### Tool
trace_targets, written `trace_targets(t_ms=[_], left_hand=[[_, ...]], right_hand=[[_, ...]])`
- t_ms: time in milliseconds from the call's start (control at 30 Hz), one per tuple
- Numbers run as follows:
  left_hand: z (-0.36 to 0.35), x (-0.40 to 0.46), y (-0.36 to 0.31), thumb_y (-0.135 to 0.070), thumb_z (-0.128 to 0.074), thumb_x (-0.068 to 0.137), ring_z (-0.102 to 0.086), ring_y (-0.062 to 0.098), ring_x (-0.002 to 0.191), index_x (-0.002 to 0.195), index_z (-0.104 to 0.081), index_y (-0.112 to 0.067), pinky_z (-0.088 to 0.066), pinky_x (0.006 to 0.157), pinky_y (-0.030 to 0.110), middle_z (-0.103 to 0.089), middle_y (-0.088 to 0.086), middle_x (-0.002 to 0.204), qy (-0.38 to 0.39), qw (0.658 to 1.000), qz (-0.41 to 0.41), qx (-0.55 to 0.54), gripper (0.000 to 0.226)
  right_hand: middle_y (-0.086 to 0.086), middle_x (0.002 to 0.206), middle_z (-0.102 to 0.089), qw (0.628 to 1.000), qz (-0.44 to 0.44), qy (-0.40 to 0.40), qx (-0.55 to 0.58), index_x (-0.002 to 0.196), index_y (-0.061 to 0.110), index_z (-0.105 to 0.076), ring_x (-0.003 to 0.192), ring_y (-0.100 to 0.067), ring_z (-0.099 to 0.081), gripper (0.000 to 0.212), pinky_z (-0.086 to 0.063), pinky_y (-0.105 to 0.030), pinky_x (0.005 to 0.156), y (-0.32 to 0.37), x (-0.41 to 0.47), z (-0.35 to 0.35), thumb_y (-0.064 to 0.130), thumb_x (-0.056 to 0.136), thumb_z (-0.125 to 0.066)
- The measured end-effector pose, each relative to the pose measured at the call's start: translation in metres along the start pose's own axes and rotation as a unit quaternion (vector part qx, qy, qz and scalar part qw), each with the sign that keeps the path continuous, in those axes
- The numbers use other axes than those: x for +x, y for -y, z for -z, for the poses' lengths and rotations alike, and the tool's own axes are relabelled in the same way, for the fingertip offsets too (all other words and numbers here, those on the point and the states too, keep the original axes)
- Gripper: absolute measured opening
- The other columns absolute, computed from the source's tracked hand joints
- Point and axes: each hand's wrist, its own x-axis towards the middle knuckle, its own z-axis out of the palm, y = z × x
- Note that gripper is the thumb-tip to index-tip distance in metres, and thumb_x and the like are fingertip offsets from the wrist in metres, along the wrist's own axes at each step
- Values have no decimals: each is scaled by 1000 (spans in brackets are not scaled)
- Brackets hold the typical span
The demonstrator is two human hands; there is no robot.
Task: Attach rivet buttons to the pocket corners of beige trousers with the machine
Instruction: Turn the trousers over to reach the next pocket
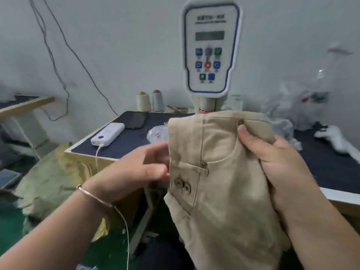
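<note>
Soft, even indoor light with faint shadows; the whole view is slightly blurred, and the wide lens bends the edges.

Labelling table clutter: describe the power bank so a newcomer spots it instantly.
Start at the machine's white control panel, then drop to the dark-topped table left of the held beige trousers. Near its front-left corner lies the power bank: white, cable plugged in, unlike the black phone behind it.
</note>
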Motion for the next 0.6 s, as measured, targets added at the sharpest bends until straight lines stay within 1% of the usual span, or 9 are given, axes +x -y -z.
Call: trace_targets(t_ms=[100,167,233,300,367,400,467,533,600], left_hand=[[-23,7,27,-16,-84,74,-70,25,106,122,-69,-21,-56,84,28,-72,13,119,2,1000,14,27,50],[-31,9,30,-13,-82,74,-72,29,103,113,-73,-13,-58,83,30,-73,16,114,-17,999,12,27,40],[-34,6,26,-20,-83,74,-71,32,102,107,-74,-8,-59,86,36,-73,18,110,-56,998,3,30,36],[-36,3,24,-31,-86,77,-69,23,97,99,-74,-15,-58,84,36,-71,11,102,-163,977,-31,134,29],[-42,2,24,-50,-79,76,-65,9,83,91,-71,-21,-55,67,29,-69,0,89,-276,924,-61,258,34],[-44,2,24,-65,-70,76,-64,10,74,87,-71,-17,-52,60,28,-70,0,82,-266,931,-31,247,49],[-51,5,22,-89,-44,75,-68,22,70,92,-72,-6,-52,54,30,-74,13,84,-121,985,115,39,89],[-58,-1,20,-92,-35,72,-71,34,92,116,-72,-5,-57,72,38,-71,26,109,4,975,166,-148,104],[-63,-4,17,-80,-50,82,-64,35,115,130,-64,-2,-51,100,45,-65,26,125,18,947,147,-287,93]], right_hand=[[-6,88,-77,998,4,-27,61,83,21,-79,78,-20,-75,16,-57,-28,56,4,-10,10,29,69,-74],[-10,92,-76,996,1,-24,82,87,18,-78,82,-23,-75,19,-58,-30,59,3,-17,14,26,71,-74],[-12,98,-75,993,13,-32,109,99,10,-75,88,-25,-74,29,-58,-31,62,5,-20,20,23,73,-72],[-12,100,-75,991,45,-44,117,104,8,-73,91,-24,-73,33,-59,-30,64,7,-19,25,22,74,-71],[-9,95,-76,990,75,-28,117,93,12,-77,86,-22,-74,26,-58,-29,63,3,-21,25,22,71,-71],[-7,90,-77,991,89,-7,102,88,15,-78,81,-20,-74,21,-58,-27,63,-3,-23,20,22,69,-72],[3,86,-76,987,131,84,48,86,12,-77,78,-10,-73,12,-56,-20,66,-16,-28,4,15,76,-71],[12,96,-74,956,203,190,-97,97,13,-75,90,-1,-69,11,-54,-19,78,-29,-37,-9,10,89,-67],[13,112,-69,840,314,235,-374,109,22,-71,106,-1,-63,20,-48,-22,93,-43,-40,-11,28,89,-69]])
